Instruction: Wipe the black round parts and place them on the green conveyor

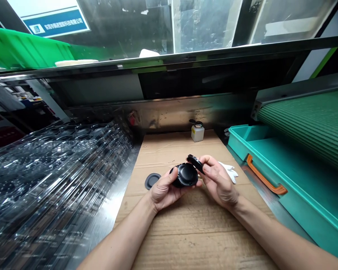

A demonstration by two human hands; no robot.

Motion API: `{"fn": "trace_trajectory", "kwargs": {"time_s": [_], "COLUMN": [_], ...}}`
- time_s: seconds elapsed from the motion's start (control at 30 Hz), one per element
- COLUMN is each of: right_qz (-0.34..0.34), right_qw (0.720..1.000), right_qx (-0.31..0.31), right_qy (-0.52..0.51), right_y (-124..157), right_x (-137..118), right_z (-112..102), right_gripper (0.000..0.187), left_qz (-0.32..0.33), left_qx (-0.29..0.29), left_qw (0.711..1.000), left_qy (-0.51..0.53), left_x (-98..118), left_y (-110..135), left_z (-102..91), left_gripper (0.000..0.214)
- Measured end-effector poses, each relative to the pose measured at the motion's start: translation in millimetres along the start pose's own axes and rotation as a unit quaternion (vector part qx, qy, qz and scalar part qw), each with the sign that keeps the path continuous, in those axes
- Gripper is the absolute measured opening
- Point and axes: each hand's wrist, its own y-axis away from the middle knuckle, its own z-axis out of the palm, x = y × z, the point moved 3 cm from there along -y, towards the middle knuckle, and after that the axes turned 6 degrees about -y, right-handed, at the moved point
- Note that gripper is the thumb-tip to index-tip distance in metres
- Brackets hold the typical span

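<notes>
My left hand (166, 189) is closed around a round black plastic part (187, 174), its thumb on the near rim and its face turned up toward me. In my right hand (218, 180) a thinner black disc-shaped piece (195, 163) is pinched at its right edge and held tilted. This piece sits just above and right of the round part; whether the two touch I cannot tell. A flat dark disc (152, 181) lies on the cardboard (191, 240) left of my left hand. Partly behind my right hand is a white glove (229, 170).
A small square bottle (197, 133) with a dark top stands at the cardboard's back edge. Stacked clear plastic trays (59, 168) fill the left. On the right, a teal bin (298, 202) with an orange handle sits below a green conveyor belt (312, 112). A green crate (25, 50) is upper left.
</notes>
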Motion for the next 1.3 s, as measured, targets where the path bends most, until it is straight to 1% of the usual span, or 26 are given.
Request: {"fn": "trace_trajectory", "kwargs": {"time_s": [0.1, 0.23, 0.6, 0.67, 0.73, 0.77, 0.8, 0.87, 0.9, 0.97, 1.07, 1.1, 1.13, 1.17, 1.23, 1.27, 1.3], "right_qz": [0.010, 0.014, 0.028, 0.024, -0.006, -0.034, -0.069, -0.138, -0.165, -0.195, -0.200, -0.190, -0.172, -0.146, -0.074, -0.039, -0.010], "right_qw": [1.000, 1.000, 0.999, 0.999, 0.998, 0.990, 0.975, 0.931, 0.913, 0.894, 0.885, 0.889, 0.899, 0.917, 0.966, 0.984, 0.994], "right_qx": [-0.002, -0.002, 0.006, 0.010, -0.006, -0.025, -0.045, -0.082, -0.094, -0.108, -0.117, -0.113, -0.103, -0.084, -0.023, 0.014, 0.047], "right_qy": [-0.011, -0.002, -0.042, -0.018, 0.067, 0.135, 0.208, 0.327, 0.361, 0.390, 0.404, 0.402, 0.390, 0.363, 0.248, 0.172, 0.097], "right_y": [-0.9, -1.5, -0.7, -0.2, 0.0, -0.1, -0.3, -0.8, -1.2, -2.6, -4.0, -4.2, -4.4, -4.7, -5.5, -5.8, -6.0], "right_x": [-2.0, -4.9, -3.3, -3.2, -5.3, -7.4, -10.0, -15.3, -17.8, -21.3, -21.2, -19.7, -17.8, -15.6, -10.9, -8.8, -7.0], "right_z": [0.9, 2.9, 2.1, 0.8, 0.1, 0.2, 0.7, 1.5, 1.1, -1.1, -5.7, -7.1, -8.6, -10.1, -13.3, -14.6, -15.3], "right_gripper": [0.025, 0.030, 0.029, 0.029, 0.027, 0.027, 0.027, 0.028, 0.029, 0.032, 0.034, 0.033, 0.033, 0.033, 0.031, 0.029, 0.027], "left_qz": [0.004, 0.002, -0.004, -0.001, 0.012, 0.018, 0.022, 0.024, 0.022, 0.021, 0.013, 0.005, -0.004, -0.013, -0.035, -0.045, -0.053], "left_qx": [-0.011, -0.021, -0.009, -0.005, 0.007, 0.013, 0.017, 0.018, 0.018, 0.020, 0.025, 0.023, 0.021, 0.017, 0.008, 0.007, 0.008], "left_qw": [1.000, 1.000, 1.000, 1.000, 1.000, 1.000, 1.000, 0.999, 0.999, 0.999, 0.999, 1.000, 1.000, 1.000, 0.999, 0.998, 0.997], "left_qy": [0.000, -0.001, -0.012, -0.010, -0.005, -0.004, -0.004, -0.014, -0.020, -0.027, -0.024, -0.018, -0.009, 0.003, 0.033, 0.045, 0.054], "left_x": [1.8, 2.4, 1.8, 1.3, 1.2, 1.2, 1.0, 0.3, -0.3, -1.7, -4.2, -4.9, -5.2, -5.0, -3.6, -2.5, -1.2], "left_y": [0.0, 0.3, 0.9, 0.6, -0.2, -0.6, -1.1, -2.0, -2.3, -2.8, -3.3, -3.5, -3.8, -4.1, -4.5, -4.7, -4.7], "left_z": [3.3, 5.0, 2.7, 1.6, 1.1, 1.2, 1.7, 3.0, 3.6, 4.2, 4.8, 5.5, 6.4, 7.6, 10.2, 11.2, 11.7], "left_gripper": [0.043, 0.044, 0.047, 0.046, 0.040, 0.037, 0.035, 0.035, 0.035, 0.036, 0.036, 0.038, 0.041, 0.046, 0.061, 0.070, 0.077]}}
